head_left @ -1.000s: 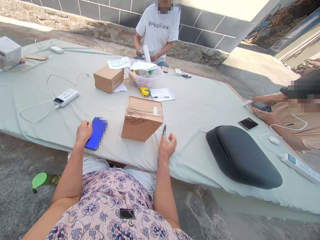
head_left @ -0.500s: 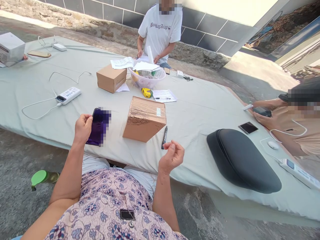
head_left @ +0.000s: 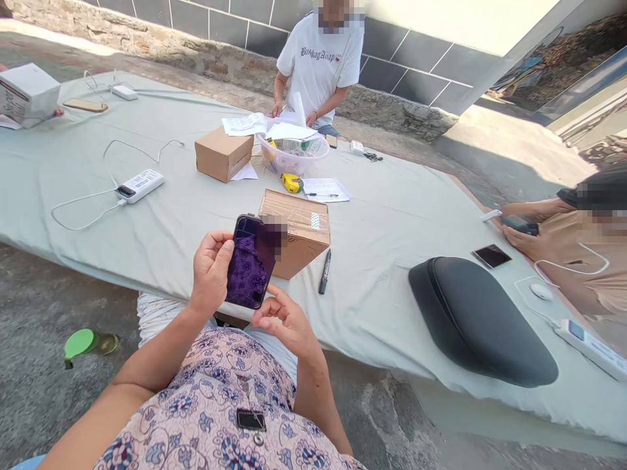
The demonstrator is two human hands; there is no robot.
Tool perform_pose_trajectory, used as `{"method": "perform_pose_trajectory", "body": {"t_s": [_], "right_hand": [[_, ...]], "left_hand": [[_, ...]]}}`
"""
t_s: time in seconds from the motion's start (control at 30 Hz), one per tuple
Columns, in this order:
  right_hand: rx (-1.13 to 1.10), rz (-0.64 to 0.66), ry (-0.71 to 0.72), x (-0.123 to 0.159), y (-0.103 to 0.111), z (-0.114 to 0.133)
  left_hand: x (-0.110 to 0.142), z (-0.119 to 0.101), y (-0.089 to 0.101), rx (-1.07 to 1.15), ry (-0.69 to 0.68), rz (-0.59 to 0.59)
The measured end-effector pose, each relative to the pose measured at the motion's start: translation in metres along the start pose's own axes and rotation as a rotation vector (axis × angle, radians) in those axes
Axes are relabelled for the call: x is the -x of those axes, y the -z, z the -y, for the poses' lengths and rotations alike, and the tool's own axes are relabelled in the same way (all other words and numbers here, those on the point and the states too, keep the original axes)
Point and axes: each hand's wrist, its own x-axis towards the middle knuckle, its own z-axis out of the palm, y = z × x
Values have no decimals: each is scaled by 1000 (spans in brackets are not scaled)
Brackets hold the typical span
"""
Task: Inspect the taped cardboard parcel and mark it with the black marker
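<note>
Head view: left hand (head_left: 210, 271) wrapped around the left edge of a smartphone (head_left: 249, 264), thumb pressed on the screen's left side, phone now lifted off the desk (head_left: 382, 215) and tilted up in front of the taped cardboard box (head_left: 300, 232). A second ago the same phone low near the desk edge, right hand apart beside the marker; now right hand (head_left: 284, 320) brought in under the phone's lower corner, fingers loosely curled, fingertips touching or just short of the case, hard to tell which. Black marker (head_left: 324, 271) lying untouched just right of the box. Judged from that: work shifted from the box and marker to the phone, both hands gathered on it. Farther off, a second cardboard box (head_left: 223, 153), a plastic bowl (head_left: 294, 153), a yellow tape measure (head_left: 291, 183), a power bank (head_left: 140, 185) with its cable at left. Black cushion (head_left: 477, 320) at near right. Another person's hands (head_left: 526, 228) at far right with a phone.
</note>
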Motion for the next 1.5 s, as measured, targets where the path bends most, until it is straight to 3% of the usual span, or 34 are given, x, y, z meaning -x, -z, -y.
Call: {"method": "perform_pose_trajectory", "body": {"t_s": [0.37, 1.07, 1.27, 1.5], "right_hand": [[173, -135, 71, 4, 4, 11], [249, -141, 67, 9, 10, 19], [289, -66, 110, 3, 10, 13], [346, -89, 36, 2, 23, 0]], "left_hand": [[12, 2, -21, -8, -62, 67], [23, -4, -26, 2, -85, 130], [1, -8, -5, -103, -89, 35], [-62, 0, 58, -355, -53, -299]]}}
